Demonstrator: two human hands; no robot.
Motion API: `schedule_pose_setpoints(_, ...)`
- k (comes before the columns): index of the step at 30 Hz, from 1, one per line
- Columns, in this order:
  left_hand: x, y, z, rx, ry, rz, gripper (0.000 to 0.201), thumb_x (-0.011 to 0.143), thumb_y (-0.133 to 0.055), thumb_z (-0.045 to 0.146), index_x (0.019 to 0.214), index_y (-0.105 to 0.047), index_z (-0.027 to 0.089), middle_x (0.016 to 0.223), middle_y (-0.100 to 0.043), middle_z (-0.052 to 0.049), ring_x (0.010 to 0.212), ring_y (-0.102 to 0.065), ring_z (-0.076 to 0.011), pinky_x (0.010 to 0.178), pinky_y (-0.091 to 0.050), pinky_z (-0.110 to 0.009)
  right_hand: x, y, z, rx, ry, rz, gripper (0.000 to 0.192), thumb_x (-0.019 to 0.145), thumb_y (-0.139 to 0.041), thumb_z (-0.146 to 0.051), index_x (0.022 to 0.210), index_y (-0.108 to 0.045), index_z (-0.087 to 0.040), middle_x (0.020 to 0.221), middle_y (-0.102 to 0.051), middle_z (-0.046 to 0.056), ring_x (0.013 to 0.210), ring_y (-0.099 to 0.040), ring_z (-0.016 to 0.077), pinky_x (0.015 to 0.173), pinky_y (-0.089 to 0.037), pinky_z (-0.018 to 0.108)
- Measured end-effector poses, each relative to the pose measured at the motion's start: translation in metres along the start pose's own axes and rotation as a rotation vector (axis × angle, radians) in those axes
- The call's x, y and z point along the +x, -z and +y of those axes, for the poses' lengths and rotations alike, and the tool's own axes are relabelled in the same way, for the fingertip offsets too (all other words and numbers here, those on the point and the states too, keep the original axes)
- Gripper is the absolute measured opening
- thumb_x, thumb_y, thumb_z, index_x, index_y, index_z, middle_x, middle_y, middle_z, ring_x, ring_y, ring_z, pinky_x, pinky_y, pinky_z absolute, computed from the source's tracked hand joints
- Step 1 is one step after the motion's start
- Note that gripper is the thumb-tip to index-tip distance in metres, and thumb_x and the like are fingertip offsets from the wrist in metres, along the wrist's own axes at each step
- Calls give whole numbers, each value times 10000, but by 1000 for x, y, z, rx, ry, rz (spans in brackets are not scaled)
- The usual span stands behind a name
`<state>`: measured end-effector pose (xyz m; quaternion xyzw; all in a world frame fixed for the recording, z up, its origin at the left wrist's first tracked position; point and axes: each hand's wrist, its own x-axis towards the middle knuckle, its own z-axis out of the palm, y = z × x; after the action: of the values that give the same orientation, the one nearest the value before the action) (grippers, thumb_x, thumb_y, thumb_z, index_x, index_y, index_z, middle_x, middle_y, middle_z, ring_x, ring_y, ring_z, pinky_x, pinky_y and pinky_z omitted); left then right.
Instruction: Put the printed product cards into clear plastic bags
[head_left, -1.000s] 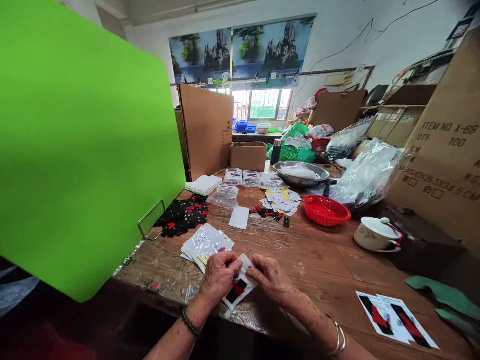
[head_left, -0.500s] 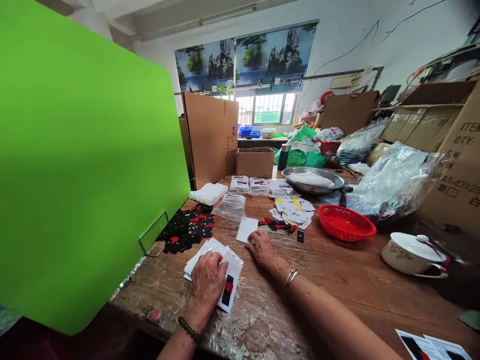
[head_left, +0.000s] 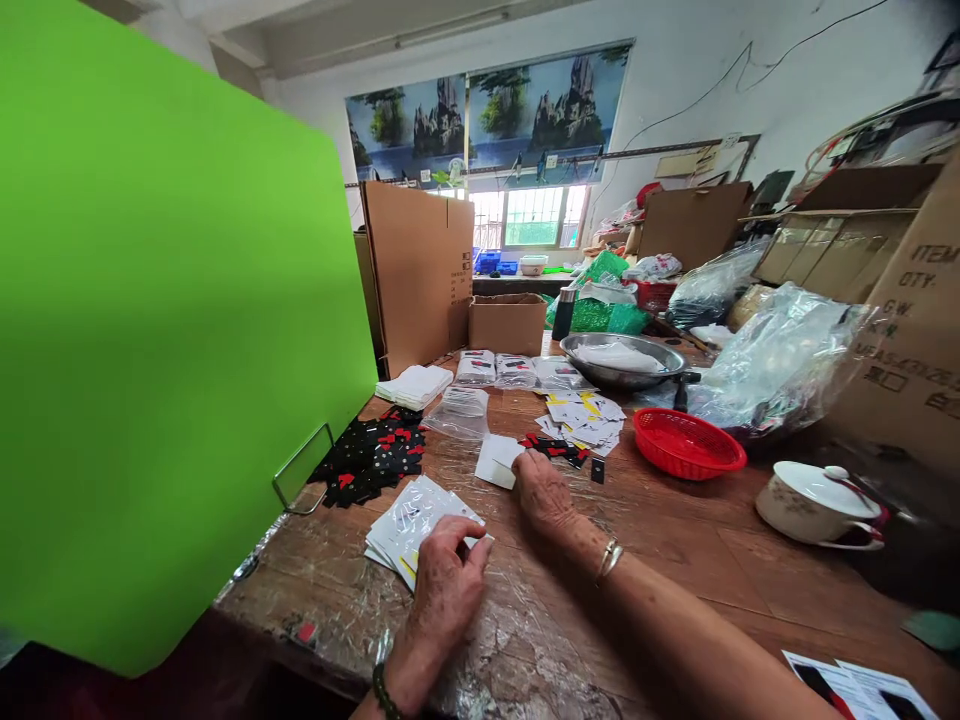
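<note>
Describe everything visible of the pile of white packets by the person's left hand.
The pile is made of flat, white, roughly rectangular packets, overlapping unevenly, with several edges showing at its lower left. Its top shines like clear plastic film and bears small dark marks; a yellow strip shows near the lower edge. It lies flat on the table. The left hand covers its lower right part; whether the fingers grip a packet is unclear.

Landscape-printed blinds (head_left: 551, 108) hang over a bright, barred window (head_left: 534, 218).
</note>
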<state>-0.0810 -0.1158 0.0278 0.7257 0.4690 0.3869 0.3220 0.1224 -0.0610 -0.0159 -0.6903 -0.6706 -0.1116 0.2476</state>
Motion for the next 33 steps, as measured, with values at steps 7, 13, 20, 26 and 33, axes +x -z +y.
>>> schedule_pose_setpoints(7,-18,-45,29,-905,565,-169,379,570,-847,323,841,-651,146,702,-681,-28,608,-644,-138,575,-517,-249,-81,47,-2,448,-39,244,190,947,-409,-197,790,-516,-206,758,-564,33,698,-519,183,644,-405,275)
schedule_pose_setpoints(13,-51,-67,42,-1143,623,-240,497,442,-920,279,847,-673,129,806,-725,-49,689,-675,-132,652,-547,-231,-153,65,-24,543,-41,204,218,972,-400,-238,786,-513,-212,770,-565,36,707,-530,190,655,-424,285)
schedule_pose_setpoints(20,-77,-76,39,-1071,611,-239,423,510,-891,280,832,-669,119,758,-716,-46,640,-658,-106,607,-507,-185,-177,65,-33,543,-84,174,256,950,-345,-127,818,-548,-209,868,-576,78,794,-553,211,705,-456,304)
schedule_pose_setpoints(26,-80,-79,37,-992,578,-163,431,547,-862,376,813,-611,147,807,-703,-39,661,-646,-119,604,-528,-223,-183,66,-37,479,-166,126,211,917,-390,-156,750,-505,-215,814,-561,70,748,-530,214,661,-429,309)
schedule_pose_setpoints(33,-70,-66,21,-649,381,-178,328,693,-699,462,815,-610,170,658,-612,16,546,-561,-129,470,-446,-224,-162,97,-14,660,-342,269,268,800,-618,-364,995,-633,-181,1105,-609,129,1065,-528,288,897,-435,412)
